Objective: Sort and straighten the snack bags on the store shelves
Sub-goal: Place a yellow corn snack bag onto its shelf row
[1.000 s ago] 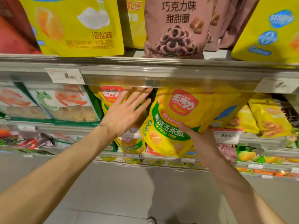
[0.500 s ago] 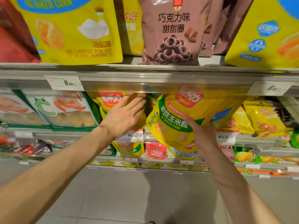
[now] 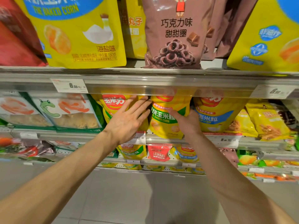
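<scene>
On the middle shelf a yellow baked-corn bag with a green band stands upright. My right hand grips its right edge, thumb across the front and fingers tucked behind. My left hand lies flat with straight fingers against the neighbouring yellow bag with the red logo, its fingertips reaching the gap between the two bags. A blue-banded yellow corn bag stands just right of my right hand.
The upper shelf rail overhangs the bag tops and carries a price tag. Above stand a large yellow bag and a brown chocolate-ring bag. Green-edged bags sit left; lower shelves hold more snacks above a grey floor.
My right hand has pushed the green-banded bag up and back from in front of the shelf until it stands on it. My left hand slid forward onto the left bag.
</scene>
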`<control>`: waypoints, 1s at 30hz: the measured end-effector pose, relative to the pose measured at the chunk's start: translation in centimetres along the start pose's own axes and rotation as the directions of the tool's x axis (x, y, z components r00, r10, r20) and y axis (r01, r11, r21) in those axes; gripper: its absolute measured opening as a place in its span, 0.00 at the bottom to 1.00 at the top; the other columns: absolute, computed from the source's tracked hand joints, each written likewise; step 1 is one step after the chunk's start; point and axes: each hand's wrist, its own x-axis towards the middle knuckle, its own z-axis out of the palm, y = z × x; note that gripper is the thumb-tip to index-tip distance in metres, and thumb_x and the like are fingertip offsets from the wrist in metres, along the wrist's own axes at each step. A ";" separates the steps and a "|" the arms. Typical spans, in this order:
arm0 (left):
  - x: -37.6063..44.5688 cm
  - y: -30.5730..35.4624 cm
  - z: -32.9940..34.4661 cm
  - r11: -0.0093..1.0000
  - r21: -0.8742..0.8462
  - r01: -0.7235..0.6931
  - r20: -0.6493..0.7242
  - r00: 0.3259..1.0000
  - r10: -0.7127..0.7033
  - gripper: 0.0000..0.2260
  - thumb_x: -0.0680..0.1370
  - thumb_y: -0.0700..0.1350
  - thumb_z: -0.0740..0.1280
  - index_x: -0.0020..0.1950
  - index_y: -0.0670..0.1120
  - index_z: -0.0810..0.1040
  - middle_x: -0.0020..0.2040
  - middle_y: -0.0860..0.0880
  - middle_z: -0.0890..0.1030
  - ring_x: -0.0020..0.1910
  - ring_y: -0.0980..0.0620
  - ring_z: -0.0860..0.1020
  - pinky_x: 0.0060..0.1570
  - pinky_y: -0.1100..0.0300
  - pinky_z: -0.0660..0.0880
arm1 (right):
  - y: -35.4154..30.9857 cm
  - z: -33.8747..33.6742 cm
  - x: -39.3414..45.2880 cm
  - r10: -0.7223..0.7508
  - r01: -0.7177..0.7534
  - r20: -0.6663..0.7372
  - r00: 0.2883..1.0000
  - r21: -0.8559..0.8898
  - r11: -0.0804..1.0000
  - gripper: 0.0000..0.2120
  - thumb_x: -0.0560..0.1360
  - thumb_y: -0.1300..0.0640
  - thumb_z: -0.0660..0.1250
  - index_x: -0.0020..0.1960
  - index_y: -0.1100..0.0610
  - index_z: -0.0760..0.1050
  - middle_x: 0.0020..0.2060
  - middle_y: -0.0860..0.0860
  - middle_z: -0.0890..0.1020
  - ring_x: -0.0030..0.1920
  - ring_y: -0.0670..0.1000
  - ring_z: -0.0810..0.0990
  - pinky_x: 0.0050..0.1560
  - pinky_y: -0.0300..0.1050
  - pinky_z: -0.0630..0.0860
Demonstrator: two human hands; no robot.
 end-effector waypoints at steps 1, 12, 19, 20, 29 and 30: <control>-0.2 0.1 -0.1 0.999 -0.029 0.019 -0.025 0.999 -0.020 0.30 0.75 0.45 0.63 0.78 0.41 0.66 0.81 0.38 0.57 0.81 0.39 0.56 0.78 0.41 0.48 | -0.2 0.1 0.3 -0.009 0.009 0.011 1.000 -0.019 1.000 0.07 0.74 0.55 0.77 0.46 0.46 0.80 0.38 0.39 0.85 0.42 0.47 0.85 0.27 0.42 0.82; -1.6 0.4 0.3 0.988 -0.038 0.153 0.003 0.988 -0.153 0.42 0.71 0.53 0.72 0.81 0.43 0.59 0.83 0.38 0.49 0.82 0.40 0.47 0.79 0.41 0.50 | -1.1 -0.6 2.8 0.025 0.001 0.120 0.992 -0.211 0.978 0.15 0.73 0.50 0.77 0.58 0.51 0.80 0.49 0.47 0.84 0.50 0.57 0.85 0.30 0.39 0.81; -2.2 0.3 0.2 0.983 -0.078 0.168 0.009 0.986 -0.168 0.40 0.73 0.52 0.70 0.81 0.43 0.59 0.83 0.39 0.47 0.82 0.41 0.44 0.79 0.41 0.51 | -0.7 -2.5 2.9 0.021 0.031 0.184 0.983 -0.277 0.960 0.18 0.71 0.51 0.80 0.59 0.48 0.81 0.55 0.49 0.86 0.44 0.55 0.88 0.50 0.55 0.85; -2.4 0.3 0.2 0.981 -0.085 0.173 0.010 0.985 -0.173 0.40 0.73 0.52 0.71 0.81 0.44 0.60 0.83 0.39 0.47 0.82 0.40 0.44 0.79 0.41 0.51 | -0.6 -2.7 2.9 0.018 0.037 0.195 0.981 -0.278 0.960 0.18 0.71 0.52 0.80 0.59 0.48 0.81 0.55 0.49 0.86 0.45 0.54 0.87 0.52 0.56 0.84; -3.2 0.3 -0.3 0.956 -0.126 0.264 -0.045 0.961 -0.271 0.40 0.71 0.53 0.75 0.80 0.44 0.64 0.82 0.37 0.54 0.81 0.39 0.51 0.79 0.42 0.53 | -1.1 -3.7 2.0 -0.051 0.093 0.240 0.969 -0.165 0.982 0.15 0.73 0.55 0.78 0.58 0.47 0.81 0.51 0.44 0.85 0.49 0.41 0.84 0.35 0.35 0.81; -3.3 0.3 -0.3 0.955 -0.129 0.268 -0.044 0.960 -0.275 0.40 0.71 0.53 0.74 0.80 0.44 0.63 0.82 0.37 0.54 0.81 0.39 0.51 0.79 0.42 0.54 | -1.2 -3.8 2.0 -0.050 0.090 0.236 0.971 -0.164 0.982 0.16 0.73 0.55 0.78 0.60 0.49 0.81 0.52 0.45 0.86 0.50 0.42 0.84 0.34 0.35 0.81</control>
